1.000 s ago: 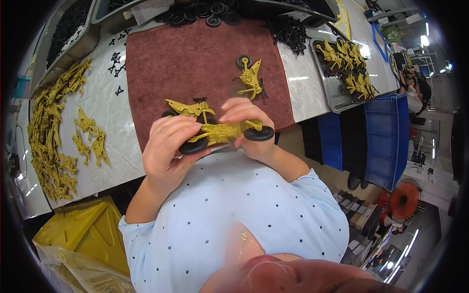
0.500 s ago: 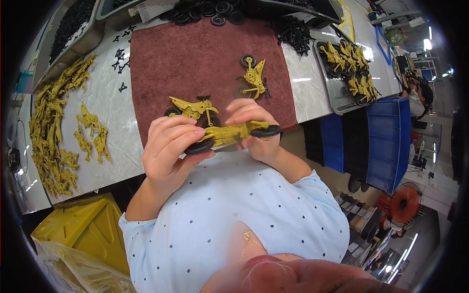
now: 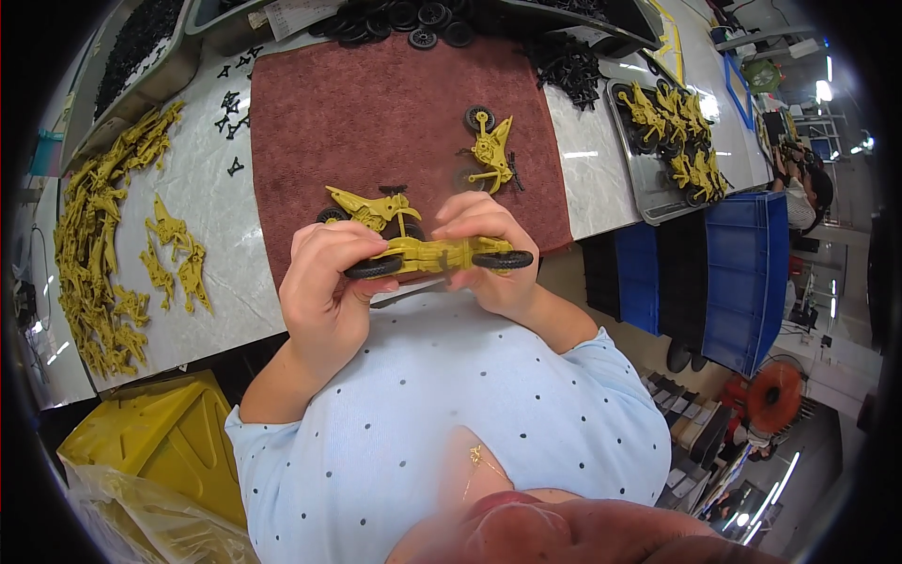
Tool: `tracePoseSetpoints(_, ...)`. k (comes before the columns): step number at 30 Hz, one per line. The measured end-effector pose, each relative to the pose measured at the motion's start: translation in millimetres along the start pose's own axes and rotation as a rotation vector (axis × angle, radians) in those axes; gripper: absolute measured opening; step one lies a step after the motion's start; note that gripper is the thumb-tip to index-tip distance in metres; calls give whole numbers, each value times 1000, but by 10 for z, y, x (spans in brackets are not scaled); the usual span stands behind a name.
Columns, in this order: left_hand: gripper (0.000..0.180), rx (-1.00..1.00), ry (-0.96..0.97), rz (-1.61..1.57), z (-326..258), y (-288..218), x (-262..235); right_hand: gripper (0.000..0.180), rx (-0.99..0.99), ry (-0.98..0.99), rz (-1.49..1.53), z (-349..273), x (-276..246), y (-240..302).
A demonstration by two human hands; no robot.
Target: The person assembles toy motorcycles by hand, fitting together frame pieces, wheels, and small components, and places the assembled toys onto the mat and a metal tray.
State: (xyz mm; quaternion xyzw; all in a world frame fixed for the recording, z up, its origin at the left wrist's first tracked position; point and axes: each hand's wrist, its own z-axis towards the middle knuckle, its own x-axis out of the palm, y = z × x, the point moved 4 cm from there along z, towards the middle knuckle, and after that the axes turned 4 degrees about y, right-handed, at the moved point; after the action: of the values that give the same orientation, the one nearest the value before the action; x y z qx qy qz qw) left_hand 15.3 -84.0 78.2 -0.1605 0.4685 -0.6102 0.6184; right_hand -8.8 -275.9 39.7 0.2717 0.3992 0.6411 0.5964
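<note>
Between my two hands, just off the near edge of the cloth, is a yellow toy motorcycle (image 3: 427, 256) with a black wheel at each end. My left hand (image 3: 329, 277) pinches its left end, by one wheel. The fingers of my right hand (image 3: 489, 240) close on its right end, near the other wheel. Right behind it on the cloth lies a second toy motorcycle (image 3: 371, 207), partly hidden by my hands. A third toy motorcycle (image 3: 491, 148) lies farther back at the right.
A reddish-brown cloth (image 3: 376, 113) covers the middle of the table. Yellow toy parts (image 3: 94, 254) are heaped at the left, near small black parts (image 3: 231, 113). Black wheels (image 3: 423, 19) lie at the back. A metal tray (image 3: 648, 193) at the right holds several toy motorcycles.
The toy motorcycle in my hands has turned to lie more level, its left wheel rising a little. Both hands still hold it.
</note>
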Motion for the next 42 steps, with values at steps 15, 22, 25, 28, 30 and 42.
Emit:
tracePoseSetpoints(15, 33, 160, 23, 113, 13, -54, -20, 41, -121, 36, -116, 36, -21, 18)
tracePoseSetpoints(22, 38, 258, 68, 172, 22, -121, -3, 40, -163, 50, -48, 62, 0, 18)
tracePoseSetpoints(25, 38, 295, 84, 224, 32, -171, -13, 39, -186, 85, -69, 67, 10, 35)
tracePoseSetpoints(28, 36, 303, 94, 214, 17, -172, -12, 38, -202, 98, -117, 96, 24, 68)
tracePoseSetpoints(30, 34, 316, 65, 207, -13, -159, 0, 38, -215, 98, -141, 114, 36, 85)
tracePoseSetpoints(42, 22, 449, -87, 362, -64, -67, -40, 43, -321, 69, -378, 149, 95, 260)
